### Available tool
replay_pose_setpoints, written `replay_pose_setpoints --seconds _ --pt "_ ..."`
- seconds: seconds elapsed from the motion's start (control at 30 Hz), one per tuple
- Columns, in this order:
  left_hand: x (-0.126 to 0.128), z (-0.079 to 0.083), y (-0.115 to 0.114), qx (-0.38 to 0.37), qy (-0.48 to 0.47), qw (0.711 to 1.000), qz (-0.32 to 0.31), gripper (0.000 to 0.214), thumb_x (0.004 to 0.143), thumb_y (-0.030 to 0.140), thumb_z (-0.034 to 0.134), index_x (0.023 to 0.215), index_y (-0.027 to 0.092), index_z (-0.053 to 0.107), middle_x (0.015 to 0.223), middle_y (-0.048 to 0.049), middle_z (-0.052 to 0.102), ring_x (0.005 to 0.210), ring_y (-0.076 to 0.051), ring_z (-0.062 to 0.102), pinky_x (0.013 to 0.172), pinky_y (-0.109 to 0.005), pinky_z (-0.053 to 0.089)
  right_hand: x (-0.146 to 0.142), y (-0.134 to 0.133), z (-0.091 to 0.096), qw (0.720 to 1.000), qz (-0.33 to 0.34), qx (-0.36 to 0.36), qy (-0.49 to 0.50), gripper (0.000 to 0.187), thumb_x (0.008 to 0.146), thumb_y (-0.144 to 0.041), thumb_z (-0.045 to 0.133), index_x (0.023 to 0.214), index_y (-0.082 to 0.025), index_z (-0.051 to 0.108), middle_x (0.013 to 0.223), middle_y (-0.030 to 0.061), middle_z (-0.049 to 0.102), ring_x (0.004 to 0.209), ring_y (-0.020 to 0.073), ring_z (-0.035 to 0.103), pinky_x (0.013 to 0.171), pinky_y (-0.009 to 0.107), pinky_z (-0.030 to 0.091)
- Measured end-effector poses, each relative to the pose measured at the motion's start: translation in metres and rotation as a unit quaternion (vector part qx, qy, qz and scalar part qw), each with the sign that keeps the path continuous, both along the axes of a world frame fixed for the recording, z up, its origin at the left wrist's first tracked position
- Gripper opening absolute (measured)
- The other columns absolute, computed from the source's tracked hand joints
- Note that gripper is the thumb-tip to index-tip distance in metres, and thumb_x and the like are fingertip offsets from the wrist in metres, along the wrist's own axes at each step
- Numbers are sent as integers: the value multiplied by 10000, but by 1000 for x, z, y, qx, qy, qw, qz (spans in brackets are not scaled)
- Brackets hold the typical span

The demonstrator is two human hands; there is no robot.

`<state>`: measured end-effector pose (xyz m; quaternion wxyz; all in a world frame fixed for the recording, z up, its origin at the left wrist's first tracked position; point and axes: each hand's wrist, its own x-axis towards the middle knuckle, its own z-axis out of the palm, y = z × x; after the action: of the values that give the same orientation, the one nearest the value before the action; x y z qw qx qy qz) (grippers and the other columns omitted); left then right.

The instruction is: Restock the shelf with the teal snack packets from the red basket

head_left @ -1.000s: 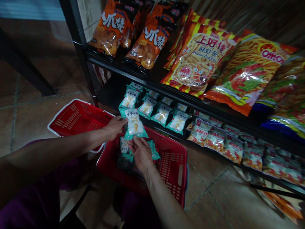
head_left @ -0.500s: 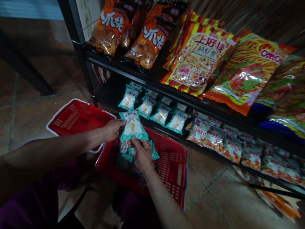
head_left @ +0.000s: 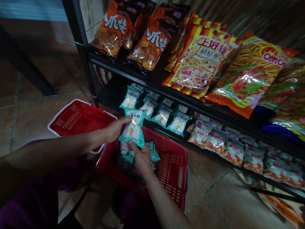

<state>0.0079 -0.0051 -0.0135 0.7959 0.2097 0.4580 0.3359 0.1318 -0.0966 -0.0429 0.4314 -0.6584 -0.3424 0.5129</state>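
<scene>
Upper shelf (head_left: 145,77): orange bags (head_left: 115,29) at left, striped cracker bags (head_left: 199,61) in the middle, red-green bags (head_left: 253,74) at right, all leaning back; lower shelf (head_left: 111,93): teal packets (head_left: 163,114) in rows, red-white packets (head_left: 215,142) just beside them; tiled floor (head_left: 31,115): left basket (head_left: 77,119) and right basket (head_left: 174,164), touching, before the shelves; an orange bag (head_left: 282,206) lies flat under the lower shelf.

Teal-and-white packet (head_left: 132,130) over red latticed baskets (head_left: 172,166); orange-and-black bags (head_left: 115,29) and red-and-yellow striped prawn crackers (head_left: 199,63) on a black shelf (head_left: 151,80) above brown tile floor (head_left: 4,112).
</scene>
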Motion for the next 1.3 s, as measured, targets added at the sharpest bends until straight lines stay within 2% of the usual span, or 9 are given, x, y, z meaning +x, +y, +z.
replay_pose_setpoints --seconds 0.1,0.2,0.37,0.5,0.63,0.8,0.9,1.1,1.3 --pt "0 1 -2 54 -24 998 -15 301 729 333 702 970 158 654 854 -59 710 728 -186 646 704 -300 512 0 1 0 1000 7 2 -15 329 645 -495 681 611 -169 694 614 54 700 581 186 632 608 303 496" --pt "0 1 -4 89 -26 996 2 304 691 315 752 937 165 655 862 -57 710 721 -181 644 694 -297 518 0 1 -2 999 24 5 -25 330 658 -497 667 611 -171 693 613 53 698 570 181 625 598 298 492" --pt "-1 1 -5 83 -15 996 30 391 640 284 793 979 180 629 924 -58 710 756 -187 654 694 -316 530 1 -1 -13 997 54 22 -52 318 696 -471 649 632 -162 685 632 45 696 576 174 618 588 284 478" --pt "0 1 -3 72 7 996 57 326 610 207 756 909 166 632 793 -29 699 656 -163 629 628 -295 519 1 -1 -17 996 62 26 -63 336 713 -486 629 647 -161 682 639 48 696 594 186 628 609 304 492" --pt "0 2 0 59 16 994 89 276 589 173 712 851 156 626 726 -18 681 618 -151 612 604 -284 510 0 -1 -10 997 49 36 -40 370 741 -527 605 802 -170 678 722 54 715 677 210 666 670 333 524" --pt "-1 2 1 52 11 994 95 287 564 169 715 833 153 616 734 -20 680 623 -149 615 609 -276 508 0 0 1 999 -7 32 -6 393 776 -556 582 976 -218 599 840 43 707 715 213 685 697 345 546" --pt "0 2 0 49 12 994 99 299 562 163 713 844 158 612 737 -17 677 612 -149 611 605 -282 509 1 1 1 999 -5 41 12 383 771 -558 592 953 -222 590 875 30 689 714 198 676 693 332 548" --pt "1 -3 3 51 16 993 107 300 583 172 709 863 162 602 759 -17 666 622 -145 614 599 -272 502 2 0 -5 999 -10 46 6 410 772 -590 569 887 -199 619 688 -12 658 641 175 636 629 290 509" --pt "2 -6 3 67 51 990 114 396 620 210 752 971 182 570 808 -27 666 677 -159 626 658 -311 516 5 1 -7 998 -8 53 -36 404 760 -579 565 693 -184 618 590 -15 612 588 151 572 563 249 436"
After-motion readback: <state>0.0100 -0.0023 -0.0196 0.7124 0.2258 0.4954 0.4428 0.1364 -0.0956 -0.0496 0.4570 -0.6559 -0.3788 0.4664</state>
